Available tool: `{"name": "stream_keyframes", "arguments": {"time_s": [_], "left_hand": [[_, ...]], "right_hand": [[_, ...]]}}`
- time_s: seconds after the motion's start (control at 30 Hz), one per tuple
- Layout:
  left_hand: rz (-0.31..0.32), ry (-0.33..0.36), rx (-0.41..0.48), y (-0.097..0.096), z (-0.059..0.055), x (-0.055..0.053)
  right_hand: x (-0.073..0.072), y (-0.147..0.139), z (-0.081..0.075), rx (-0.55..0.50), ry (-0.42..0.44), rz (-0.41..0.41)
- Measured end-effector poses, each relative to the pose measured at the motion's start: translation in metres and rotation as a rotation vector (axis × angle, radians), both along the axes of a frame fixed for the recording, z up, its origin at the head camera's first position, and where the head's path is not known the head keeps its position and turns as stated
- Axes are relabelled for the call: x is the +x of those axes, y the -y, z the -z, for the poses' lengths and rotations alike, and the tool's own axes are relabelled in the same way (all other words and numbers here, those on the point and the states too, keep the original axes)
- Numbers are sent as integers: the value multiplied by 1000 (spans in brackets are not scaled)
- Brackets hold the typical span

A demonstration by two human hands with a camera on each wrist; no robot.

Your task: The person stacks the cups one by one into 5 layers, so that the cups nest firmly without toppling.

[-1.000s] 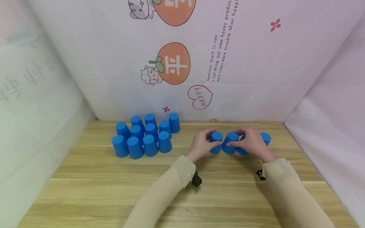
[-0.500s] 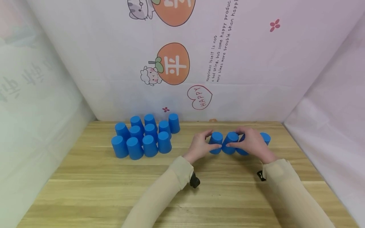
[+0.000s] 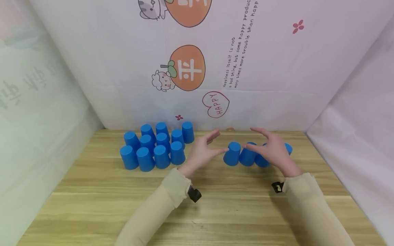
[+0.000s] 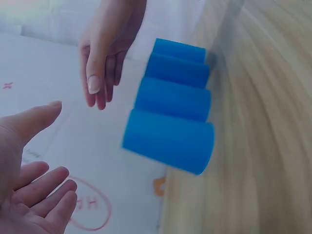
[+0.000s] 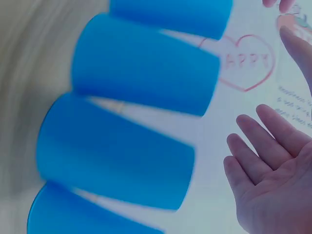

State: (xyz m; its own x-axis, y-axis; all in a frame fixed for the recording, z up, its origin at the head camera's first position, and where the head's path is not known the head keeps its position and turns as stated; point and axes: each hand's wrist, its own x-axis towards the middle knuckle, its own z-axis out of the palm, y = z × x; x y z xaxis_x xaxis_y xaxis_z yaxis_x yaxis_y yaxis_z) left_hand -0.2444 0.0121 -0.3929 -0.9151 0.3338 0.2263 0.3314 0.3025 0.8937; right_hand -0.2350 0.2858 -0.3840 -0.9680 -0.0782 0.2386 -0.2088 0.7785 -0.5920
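Note:
Several upside-down blue cups stand side by side in a short row on the right of the wooden table; the leftmost cup is fully in sight. My left hand is just left of that cup, thumb and fingers spread, holding nothing. In the left wrist view a gap separates the left hand from the nearest cup. Over the row, my right hand has its fingers extended and partly hides the cups on the right. The right wrist view shows the right hand apart from the cups.
On the left of the table, a larger group of upside-down blue cups stands in rows. A white printed cloth rises along the table's back edge, with more cloth at both sides.
Both hands have let go of the cups. The left hand has moved away to the left, and the right hand's fingers have spread and lifted. The row of cups stays where it was.

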Motion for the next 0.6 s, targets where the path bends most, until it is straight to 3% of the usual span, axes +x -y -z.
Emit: {"name": "stream_keyframes", "arguments": {"time_s": [0.17,0.37,0.6], "left_hand": [[-55,-49,15,29,-7,4],[-157,-95,-2,69,-3,10],[-214,-109,20,113,2,20]], "right_hand": [[4,16,-7,-82,-28,-43],[9,34,-10,-130,-36,-116],[11,58,-9,-174,-54,-178]]}}
